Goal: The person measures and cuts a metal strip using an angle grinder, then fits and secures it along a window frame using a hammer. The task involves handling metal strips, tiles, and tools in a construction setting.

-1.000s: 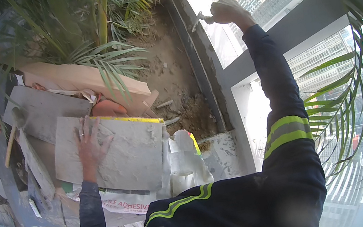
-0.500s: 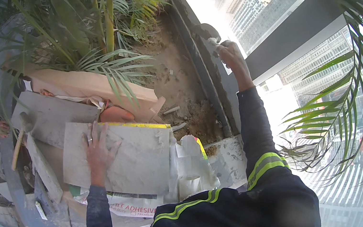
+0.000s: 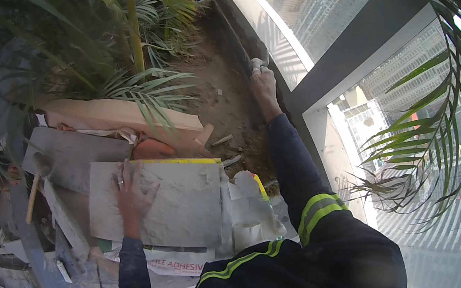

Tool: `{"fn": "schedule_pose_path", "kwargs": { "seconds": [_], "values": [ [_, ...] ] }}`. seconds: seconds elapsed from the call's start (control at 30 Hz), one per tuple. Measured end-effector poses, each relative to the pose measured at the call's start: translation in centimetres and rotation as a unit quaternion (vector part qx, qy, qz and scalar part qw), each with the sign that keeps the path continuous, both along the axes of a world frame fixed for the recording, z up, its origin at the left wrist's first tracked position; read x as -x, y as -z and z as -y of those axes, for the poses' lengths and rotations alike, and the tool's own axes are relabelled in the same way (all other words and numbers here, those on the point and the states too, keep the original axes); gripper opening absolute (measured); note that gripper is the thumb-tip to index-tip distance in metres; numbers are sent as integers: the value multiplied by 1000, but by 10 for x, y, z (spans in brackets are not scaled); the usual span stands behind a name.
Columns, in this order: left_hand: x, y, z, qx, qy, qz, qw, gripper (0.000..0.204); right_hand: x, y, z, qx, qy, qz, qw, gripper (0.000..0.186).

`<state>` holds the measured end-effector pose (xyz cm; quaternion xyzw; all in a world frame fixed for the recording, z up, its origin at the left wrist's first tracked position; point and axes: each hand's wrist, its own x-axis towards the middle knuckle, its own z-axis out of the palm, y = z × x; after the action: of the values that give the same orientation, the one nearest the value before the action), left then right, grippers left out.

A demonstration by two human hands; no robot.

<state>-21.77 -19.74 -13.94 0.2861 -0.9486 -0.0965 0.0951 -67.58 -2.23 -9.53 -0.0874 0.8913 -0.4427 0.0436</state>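
My left hand (image 3: 133, 198) lies flat with fingers spread on a large grey tile (image 3: 188, 204), a ring on one finger. Yellow edging shows under the tile's far side. My right arm reaches forward along the planter's edge wall (image 3: 293, 139). The right hand (image 3: 264, 90) is closed at the wall, round something pale and mortar-smeared (image 3: 257, 65). Its shape is mostly hidden by the fingers. Another grey tile (image 3: 74, 150) lies beyond the left hand, with a hammer (image 3: 36, 184) at its left end.
Soil (image 3: 214, 85) and palm plants (image 3: 133, 31) fill the planter ahead. A torn cardboard piece (image 3: 126, 113) lies beside an orange object (image 3: 152, 149). A printed bag (image 3: 171, 260) sits under the tile. Glass panes and a dark frame (image 3: 360, 41) stand at right, with palm fronds (image 3: 420, 135).
My right hand has come left and slightly nearer along the wall, still closed. The left hand stays flat on the tile. The whole view has shifted a little.
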Motion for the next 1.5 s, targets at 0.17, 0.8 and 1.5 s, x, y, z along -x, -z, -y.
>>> {"fn": "schedule_pose_path", "kwargs": {
  "seconds": [0.17, 0.8, 1.5],
  "values": [
    [3, 2, -2, 12, 9, -11, 1000, 83, 43, 6, -16, 46, -16, 68, 996, 53],
    [4, 4, 4, 1, 0, 8, 1000, 88, 58, -34, 18, 430, -140, 272, 849, 32],
    [13, -10, 8, -59, -44, 129, 989, 89, 334, 73, 347, -79, -106, -227, 965, 41]
  ]
}}
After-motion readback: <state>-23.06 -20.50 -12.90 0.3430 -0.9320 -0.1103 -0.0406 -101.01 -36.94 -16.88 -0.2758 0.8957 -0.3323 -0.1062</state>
